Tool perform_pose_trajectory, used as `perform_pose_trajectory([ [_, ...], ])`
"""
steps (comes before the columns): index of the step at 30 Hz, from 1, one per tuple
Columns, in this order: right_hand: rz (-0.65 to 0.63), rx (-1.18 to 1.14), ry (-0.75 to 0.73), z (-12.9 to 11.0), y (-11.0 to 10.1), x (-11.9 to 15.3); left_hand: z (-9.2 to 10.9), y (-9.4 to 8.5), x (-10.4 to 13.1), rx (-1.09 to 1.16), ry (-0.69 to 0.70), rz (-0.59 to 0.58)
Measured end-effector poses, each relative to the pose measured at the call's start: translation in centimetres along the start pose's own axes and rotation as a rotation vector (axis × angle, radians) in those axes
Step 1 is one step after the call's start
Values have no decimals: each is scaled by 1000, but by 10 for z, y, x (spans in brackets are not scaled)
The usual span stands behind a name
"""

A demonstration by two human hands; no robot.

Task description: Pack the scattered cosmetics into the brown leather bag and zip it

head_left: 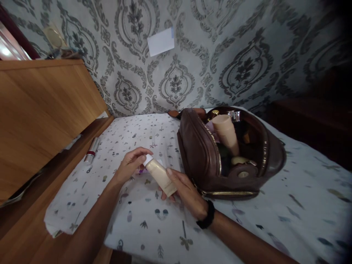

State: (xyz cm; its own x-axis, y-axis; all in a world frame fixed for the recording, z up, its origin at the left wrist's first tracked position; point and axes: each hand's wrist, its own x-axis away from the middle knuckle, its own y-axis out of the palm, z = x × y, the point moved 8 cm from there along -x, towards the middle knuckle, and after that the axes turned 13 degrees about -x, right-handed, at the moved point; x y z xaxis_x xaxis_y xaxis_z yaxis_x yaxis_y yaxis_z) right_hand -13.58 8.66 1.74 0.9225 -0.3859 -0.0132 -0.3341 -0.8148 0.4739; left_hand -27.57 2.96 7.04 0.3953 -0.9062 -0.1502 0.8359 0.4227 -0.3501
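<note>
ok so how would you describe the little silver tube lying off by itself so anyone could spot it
Start at the wooden cabinet on the left and drop to the patterned cloth beside it. The silver tube lies on the cloth's left edge, well apart from the open brown pouch. It is the only metallic piece, with a red band near its lower end.

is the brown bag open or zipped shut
Open. The brown bag has its zipper parted, and a beige tube and other items show inside through the gap.
</note>
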Motion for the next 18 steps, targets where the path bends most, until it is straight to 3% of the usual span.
perform_pose_trajectory([
  [7, -5, -18, 3, -4, 2, 1, 19, 3, 4, -8, 119, -76],
  [14, -9, 35, 18, -3, 2, 2, 7, 0, 2, 37, 53, 37],
  [18, 2, 28, 24, -1, 2, 2, 10, 4, 2, 159, 70, -22],
])
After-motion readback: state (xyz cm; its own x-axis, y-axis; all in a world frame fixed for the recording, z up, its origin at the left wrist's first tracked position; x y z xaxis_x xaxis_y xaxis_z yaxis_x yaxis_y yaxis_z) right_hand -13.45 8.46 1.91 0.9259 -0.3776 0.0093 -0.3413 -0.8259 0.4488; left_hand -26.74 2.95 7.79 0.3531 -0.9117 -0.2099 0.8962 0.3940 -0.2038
